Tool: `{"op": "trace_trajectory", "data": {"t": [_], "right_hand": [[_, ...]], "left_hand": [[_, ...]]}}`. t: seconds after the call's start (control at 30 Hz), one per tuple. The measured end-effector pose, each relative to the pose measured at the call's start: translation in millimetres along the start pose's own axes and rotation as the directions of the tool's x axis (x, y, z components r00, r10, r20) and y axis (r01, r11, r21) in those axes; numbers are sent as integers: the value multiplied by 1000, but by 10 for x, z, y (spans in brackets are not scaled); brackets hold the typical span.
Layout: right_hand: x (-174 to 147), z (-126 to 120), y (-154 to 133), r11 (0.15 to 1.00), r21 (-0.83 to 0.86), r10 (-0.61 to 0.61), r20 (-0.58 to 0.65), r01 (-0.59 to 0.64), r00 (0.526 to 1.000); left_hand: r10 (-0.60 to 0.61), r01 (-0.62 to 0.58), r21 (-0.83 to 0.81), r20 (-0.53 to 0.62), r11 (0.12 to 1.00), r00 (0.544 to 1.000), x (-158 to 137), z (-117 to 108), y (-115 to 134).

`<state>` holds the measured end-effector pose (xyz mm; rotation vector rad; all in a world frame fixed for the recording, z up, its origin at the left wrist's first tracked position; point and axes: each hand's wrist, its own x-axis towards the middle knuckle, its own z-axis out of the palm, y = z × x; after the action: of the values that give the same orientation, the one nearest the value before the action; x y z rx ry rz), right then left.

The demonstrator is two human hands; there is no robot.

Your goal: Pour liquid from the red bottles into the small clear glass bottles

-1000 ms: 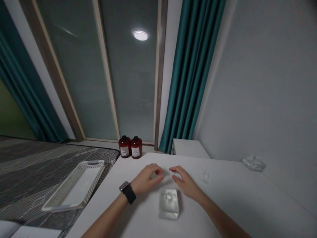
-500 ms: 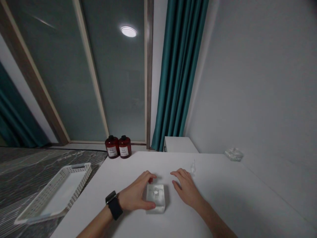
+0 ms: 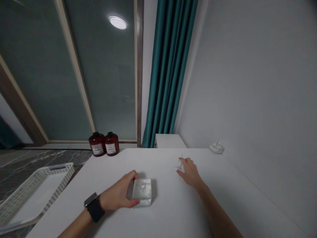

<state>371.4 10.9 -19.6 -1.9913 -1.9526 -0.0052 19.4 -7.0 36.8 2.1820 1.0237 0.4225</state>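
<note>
A clear square glass block [image 3: 143,191] with a round opening in its top stands on the white table [image 3: 170,211]. My left hand [image 3: 120,193] grips its left side, thumb at the front corner and fingers at the back corner. Farther back and to the right, my right hand [image 3: 189,172] has thumb and fingers apart around a small clear piece [image 3: 178,164] with a thin upright tip. Whether the fingers touch that piece I cannot tell; its right side is partly covered by the hand.
Two dark red bottles [image 3: 104,145] with white labels stand at the table's back left corner. A white perforated basket [image 3: 37,195] lies left of the table. Another clear faceted glass object [image 3: 217,148] sits by the wall at the back right.
My right hand has moved away from the glass block, back and right to the small clear piece. My left hand stays at the block. The view has turned slightly right.
</note>
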Motion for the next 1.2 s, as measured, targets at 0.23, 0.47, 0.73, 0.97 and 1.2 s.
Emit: {"op": "trace_trajectory", "data": {"t": [0.23, 0.47, 0.73, 0.97, 1.2], "right_hand": [[21, 37, 31, 998, 42, 39, 12, -40, 999], [26, -22, -50, 975, 222, 29, -27, -22, 999], [-68, -174, -628, 739, 658, -133, -72, 147, 988], [-289, -542, -979, 155, 988, -433, 49, 21, 900], [-326, -582, -1046, 80, 993, -439, 110, -83, 892]], "left_hand": [[5, -4, 14, -13, 1000, 1000, -2, 16, -27], [23, -23, -4, -16, 1000, 1000, 2, 5, 3], [20, -19, 6, -39, 1000, 999, -6, 21, -28], [8, -9, -16, -27, 1000, 1000, -15, 8, -34], [17, -18, -43, -33, 999, 999, -19, 10, -33]]}}
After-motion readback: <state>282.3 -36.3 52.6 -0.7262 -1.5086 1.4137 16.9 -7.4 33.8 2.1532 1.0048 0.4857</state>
